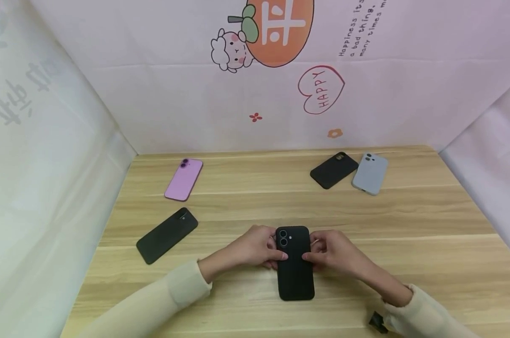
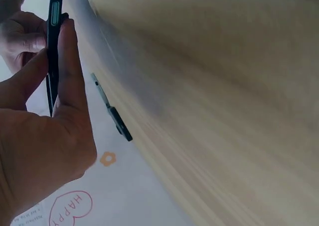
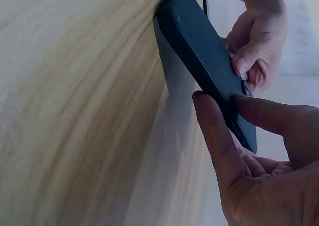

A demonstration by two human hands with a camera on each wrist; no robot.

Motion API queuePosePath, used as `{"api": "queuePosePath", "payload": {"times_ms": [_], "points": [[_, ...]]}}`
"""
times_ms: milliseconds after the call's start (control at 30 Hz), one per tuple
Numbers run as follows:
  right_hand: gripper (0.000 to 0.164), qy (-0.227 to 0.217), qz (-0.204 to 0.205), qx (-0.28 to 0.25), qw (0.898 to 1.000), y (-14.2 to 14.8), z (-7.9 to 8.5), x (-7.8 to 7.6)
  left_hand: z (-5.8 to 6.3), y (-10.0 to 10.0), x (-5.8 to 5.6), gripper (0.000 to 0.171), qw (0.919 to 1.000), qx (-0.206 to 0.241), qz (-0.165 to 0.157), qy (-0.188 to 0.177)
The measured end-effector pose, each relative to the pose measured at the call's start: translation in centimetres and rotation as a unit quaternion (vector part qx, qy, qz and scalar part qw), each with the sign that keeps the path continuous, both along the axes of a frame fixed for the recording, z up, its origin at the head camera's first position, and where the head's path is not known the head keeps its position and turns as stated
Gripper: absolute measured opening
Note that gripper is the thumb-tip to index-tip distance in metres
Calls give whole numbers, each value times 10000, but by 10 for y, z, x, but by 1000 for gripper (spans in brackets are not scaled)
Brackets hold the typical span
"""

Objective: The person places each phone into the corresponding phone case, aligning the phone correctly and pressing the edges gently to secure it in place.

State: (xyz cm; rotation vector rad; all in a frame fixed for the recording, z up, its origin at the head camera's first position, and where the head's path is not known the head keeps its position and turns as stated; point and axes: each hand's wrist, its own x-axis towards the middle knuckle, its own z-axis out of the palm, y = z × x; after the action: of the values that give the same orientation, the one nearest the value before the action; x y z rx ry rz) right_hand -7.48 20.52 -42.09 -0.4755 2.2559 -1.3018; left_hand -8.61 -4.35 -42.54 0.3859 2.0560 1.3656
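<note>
Both hands hold a phone in a black case (image 1: pixel 295 279) near the front middle of the table, its back with two camera lenses facing up. My left hand (image 1: pixel 255 246) grips its left edge, the thumb on the back and the fingers curled underneath. On the opposite edge, my right hand (image 1: pixel 335 251) pinches it the same way. A side button shows on the edge of the phone (image 2: pixel 54 16) in the left wrist view. The phone (image 3: pixel 204 56) appears tilted above the wood in the right wrist view. Its screen side is hidden.
A pink phone (image 1: pixel 184 180) and a black phone or case (image 1: pixel 167 235) lie on the left. At the back right, a black case (image 1: pixel 334 170) lies next to a light grey-blue one (image 1: pixel 370 173). A small black object (image 1: pixel 378 322) sits by the right sleeve. White printed cloth (image 1: pixel 221 108) walls the table (image 1: pixel 246 183).
</note>
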Motion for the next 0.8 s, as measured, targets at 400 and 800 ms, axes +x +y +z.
{"api": "queuePosePath", "payload": {"times_ms": [400, 800], "points": [[31, 735, -258, 624, 9950, 2, -9, -3, -7, 2, -3, 36, 9887, -882, -155, 1202], [35, 1096, -324, 905, 9893, -2, -15, -3, -13, 2, -4, 53, 9782, -1327, -105, 1595]]}}
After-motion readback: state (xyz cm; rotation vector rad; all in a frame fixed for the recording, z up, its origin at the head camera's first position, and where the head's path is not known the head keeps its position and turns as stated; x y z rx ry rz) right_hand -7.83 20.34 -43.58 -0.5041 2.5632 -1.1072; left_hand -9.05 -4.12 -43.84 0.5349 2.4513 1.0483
